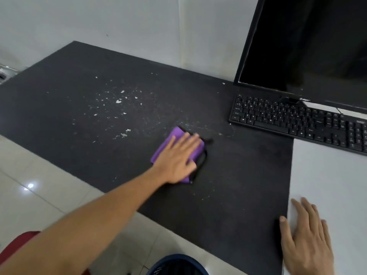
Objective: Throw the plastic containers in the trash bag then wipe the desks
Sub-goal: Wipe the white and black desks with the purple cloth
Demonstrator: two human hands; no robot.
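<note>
Left hand (178,157), fingers flat, presses the cloth (177,133) on the table (59,86) mid-frame, beside the flecks (118,101) it has yet to clear. Right hand (306,235) rests open and empty at lower right, likely bracing the reach.

The cloth (177,153) is purple with a black edge. The desk (79,96) is black — flecked with white specks (118,101). The keyboard (297,121) is black too.

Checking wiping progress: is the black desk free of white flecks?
No, white flecks lie scattered on the black desk beyond the purple cloth that the left hand presses.
</note>
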